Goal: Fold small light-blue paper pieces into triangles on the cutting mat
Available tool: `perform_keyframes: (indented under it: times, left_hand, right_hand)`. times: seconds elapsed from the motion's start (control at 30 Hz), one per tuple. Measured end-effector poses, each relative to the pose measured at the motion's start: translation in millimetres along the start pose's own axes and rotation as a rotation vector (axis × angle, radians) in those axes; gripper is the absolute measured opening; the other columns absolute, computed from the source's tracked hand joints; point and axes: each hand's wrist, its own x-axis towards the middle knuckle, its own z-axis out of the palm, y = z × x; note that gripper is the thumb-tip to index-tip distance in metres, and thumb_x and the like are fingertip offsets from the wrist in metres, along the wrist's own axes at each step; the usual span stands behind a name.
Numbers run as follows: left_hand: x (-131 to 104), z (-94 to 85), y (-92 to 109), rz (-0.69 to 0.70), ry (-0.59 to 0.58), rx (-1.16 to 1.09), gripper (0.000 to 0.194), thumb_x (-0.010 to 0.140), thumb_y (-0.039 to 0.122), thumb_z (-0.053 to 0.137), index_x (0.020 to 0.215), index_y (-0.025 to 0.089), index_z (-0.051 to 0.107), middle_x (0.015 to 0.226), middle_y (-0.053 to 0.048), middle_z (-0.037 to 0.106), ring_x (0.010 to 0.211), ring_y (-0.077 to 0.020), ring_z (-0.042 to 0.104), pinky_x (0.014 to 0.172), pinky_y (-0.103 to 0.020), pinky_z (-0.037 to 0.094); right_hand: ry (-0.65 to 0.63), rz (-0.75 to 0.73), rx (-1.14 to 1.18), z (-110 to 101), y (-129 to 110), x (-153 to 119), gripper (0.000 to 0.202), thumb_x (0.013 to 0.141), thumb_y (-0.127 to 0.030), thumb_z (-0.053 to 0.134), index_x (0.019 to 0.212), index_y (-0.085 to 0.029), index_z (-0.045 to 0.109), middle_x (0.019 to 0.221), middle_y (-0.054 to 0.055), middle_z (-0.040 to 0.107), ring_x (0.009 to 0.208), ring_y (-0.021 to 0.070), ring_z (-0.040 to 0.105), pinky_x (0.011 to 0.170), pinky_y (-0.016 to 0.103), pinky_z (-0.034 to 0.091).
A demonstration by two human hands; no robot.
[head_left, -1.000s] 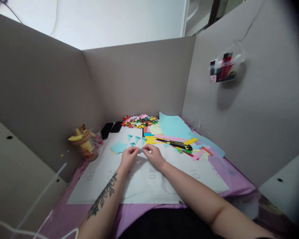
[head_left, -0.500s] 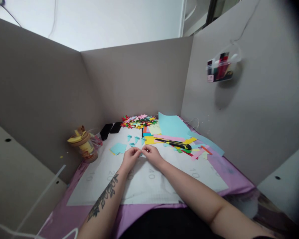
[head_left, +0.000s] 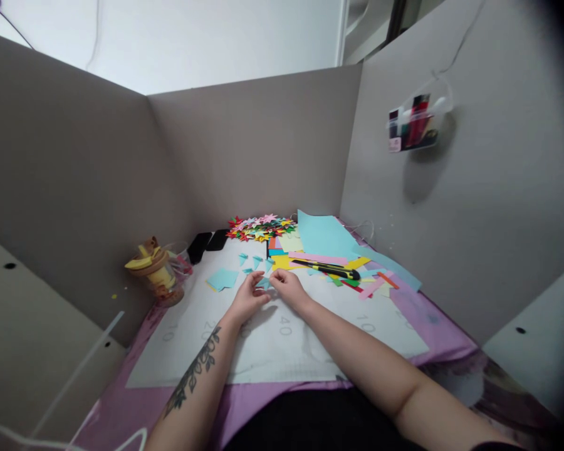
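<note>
Between my hands is a small folded light-blue paper piece [head_left: 264, 283]. My right hand [head_left: 285, 286] pinches its right side. My left hand [head_left: 251, 297] lies just left of it, thumb and fingers spread apart around the piece. Beyond the hands, several small folded blue pieces [head_left: 257, 262] lie on the white mat [head_left: 192, 351]. A stack of light-blue paper squares [head_left: 222, 279] rests to the left of my left hand.
Colourful paper stars [head_left: 263, 227] are heaped at the back. A black and yellow cutter [head_left: 329, 269] lies on paper strips at right, before a large blue sheet [head_left: 326, 235]. Two black phones [head_left: 200, 248] and a yellow cup [head_left: 160, 275] are at left.
My left fingers have parted from their pinch, and more of the blue piece shows between the hands. My right hand stays closed on it. The view has shifted slightly.
</note>
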Motion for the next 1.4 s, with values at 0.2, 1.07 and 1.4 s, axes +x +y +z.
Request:
perform_keyframes:
  times: [0.2,1.07,1.4]
  left_hand:
    - [2,-3.4,0,-0.014,0.084,0.158,0.021,0.074,0.034,0.056,0.074,0.014,0.062,0.07,-0.002,0.06,0.067,-0.0139,0.054,0.062,-0.024,0.042]
    - [4,-8.3,1,0.048,0.107,0.195,0.017,0.071,0.032,0.06,0.078,0.017,0.064,0.07,-0.001,0.062,0.061,-0.0126,0.054,0.057,-0.022,0.042]
    - [8,-15.5,-2,-0.038,0.29,0.077,0.029,0.072,0.041,0.058,0.084,0.014,0.06,0.067,0.0,0.057,0.059,-0.0118,0.052,0.05,-0.019,0.041]
  right_hand:
    - [-0.055,-0.037,-0.094,2,-2,-4,0.01,0.072,-0.022,0.05,0.065,-0.016,0.056,0.064,-0.002,0.055,0.063,0.0128,0.049,0.059,0.023,0.037]
    - [-0.077,-0.015,0.056,12,6,-5,0.01,0.069,-0.021,0.052,0.079,-0.018,0.05,0.063,-0.005,0.048,0.057,0.01,0.046,0.053,0.021,0.036]
    - [-0.02,0.06,0.205,12,8,-3,0.015,0.066,-0.019,0.051,0.078,-0.02,0.042,0.062,-0.007,0.044,0.052,0.0087,0.046,0.049,0.021,0.038]
